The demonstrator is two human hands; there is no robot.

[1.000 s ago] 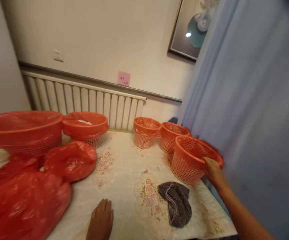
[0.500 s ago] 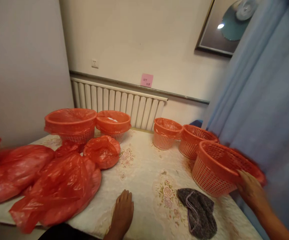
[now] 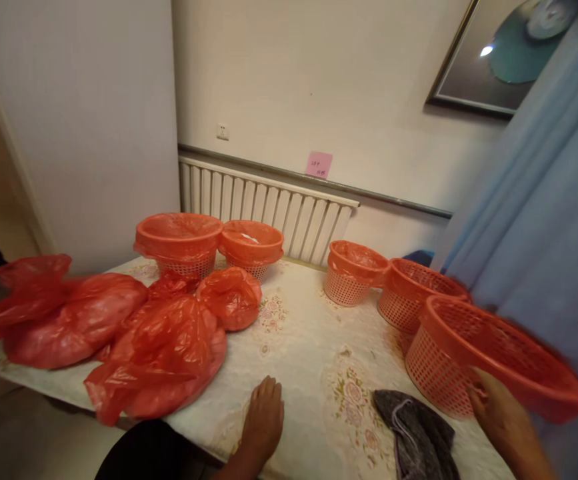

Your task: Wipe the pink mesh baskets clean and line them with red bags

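My left hand [image 3: 263, 417] rests palm down on the flowered tablecloth [image 3: 303, 347] near the front edge, holding nothing. At the right, my right hand [image 3: 501, 410] is at the near side of the large red basket [image 3: 441, 363]; its fingers are curled, and whether they grip the basket is unclear. A dark grey cloth with a cord [image 3: 419, 433] lies left of that hand. Behind the large basket stand a middle-sized red basket [image 3: 401, 303] and a small lined one [image 3: 347, 285].
Several filled red plastic bags [image 3: 169, 353] cover the table's left side. Two bag-lined baskets [image 3: 179, 247] stand behind them, near the radiator [image 3: 269, 207]. A blue curtain [image 3: 533, 253] hangs at the right, beside the large basket.
The view has shifted left, so things appear further right. My right hand has moved from the large basket's rim down to its near side. My left hand stays on the cloth.
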